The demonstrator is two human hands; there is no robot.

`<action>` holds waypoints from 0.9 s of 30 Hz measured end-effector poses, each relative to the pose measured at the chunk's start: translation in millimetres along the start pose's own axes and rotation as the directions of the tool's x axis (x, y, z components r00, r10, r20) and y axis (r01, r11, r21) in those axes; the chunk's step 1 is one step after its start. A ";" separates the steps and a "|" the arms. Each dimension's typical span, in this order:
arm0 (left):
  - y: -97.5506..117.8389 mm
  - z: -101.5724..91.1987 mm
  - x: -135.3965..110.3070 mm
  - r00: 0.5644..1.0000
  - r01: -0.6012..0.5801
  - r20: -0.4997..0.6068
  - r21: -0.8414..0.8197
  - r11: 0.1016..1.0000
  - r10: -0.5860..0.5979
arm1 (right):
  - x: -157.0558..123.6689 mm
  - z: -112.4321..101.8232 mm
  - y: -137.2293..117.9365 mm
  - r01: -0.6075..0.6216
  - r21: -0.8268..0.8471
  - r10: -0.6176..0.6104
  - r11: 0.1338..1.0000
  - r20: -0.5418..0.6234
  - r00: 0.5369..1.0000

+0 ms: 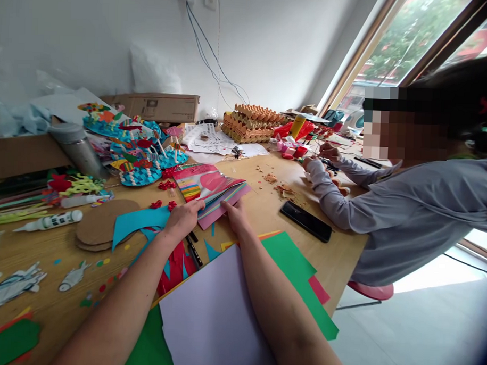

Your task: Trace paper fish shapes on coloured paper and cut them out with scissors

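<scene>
My left hand (181,218) grips a torn-looking teal paper sheet (140,220), its fingertips reaching the edge of a stack of coloured paper (209,189). My right hand (235,216) rests its fingers on the stack's near pink edge. The stack lies on the wooden table (250,204), with a striped, pink-patterned top sheet. Below my forearms lie a lilac paper sheet (213,314) and a green paper sheet (294,272). Black marker pens (194,250) lie just below my left wrist, partly hidden by my arm.
A seated person in a grey sleeve (406,209) works at the right, near a black smartphone (306,221). Paper crafts (136,152), a steel flask (79,149), glue tubes (48,221), cardboard ovals (104,224) and egg cartons (249,124) crowd the table.
</scene>
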State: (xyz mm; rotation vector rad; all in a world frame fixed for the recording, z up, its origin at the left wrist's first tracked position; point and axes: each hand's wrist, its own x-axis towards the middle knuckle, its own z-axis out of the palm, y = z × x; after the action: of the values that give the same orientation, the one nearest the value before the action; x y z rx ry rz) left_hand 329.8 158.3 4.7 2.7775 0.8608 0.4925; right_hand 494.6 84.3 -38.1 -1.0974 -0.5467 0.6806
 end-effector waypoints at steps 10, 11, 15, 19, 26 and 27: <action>1.7 -3.1 -1.3 0.998 -0.057 0.031 0.004 0.998 0.057 | -2.8 3.5 -3.7 0.009 0.016 -0.009 1.000 0.000 1.000; 2.6 -4.2 -1.5 0.997 -0.066 0.040 0.018 0.998 0.065 | -3.0 4.2 -4.0 0.019 0.016 -0.019 1.000 0.001 1.000; 5.9 -6.9 -2.2 0.990 -0.120 0.084 0.074 0.990 0.114 | -1.5 4.7 -2.2 0.055 0.015 -0.055 0.998 -0.005 0.998; 6.7 -6.7 -2.7 0.988 -0.121 0.108 0.109 0.987 0.109 | 1.6 1.2 1.9 0.066 0.009 -0.066 0.998 -0.002 0.998; 3.3 3.3 -2.9 0.994 -0.110 -0.004 0.105 0.988 0.111 | 2.3 -1.3 4.1 0.084 -0.003 -0.084 0.996 0.002 0.996; 3.0 4.9 -3.0 0.993 -0.112 -0.026 0.094 0.989 0.115 | 2.1 -1.2 4.1 0.085 -0.004 -0.085 0.996 0.004 0.996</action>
State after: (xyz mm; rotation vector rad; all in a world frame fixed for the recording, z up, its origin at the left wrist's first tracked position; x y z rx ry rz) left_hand 330.8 153.8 0.2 2.9235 0.7539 0.5288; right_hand 496.0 86.3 -42.2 -1.0710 -0.5950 0.6081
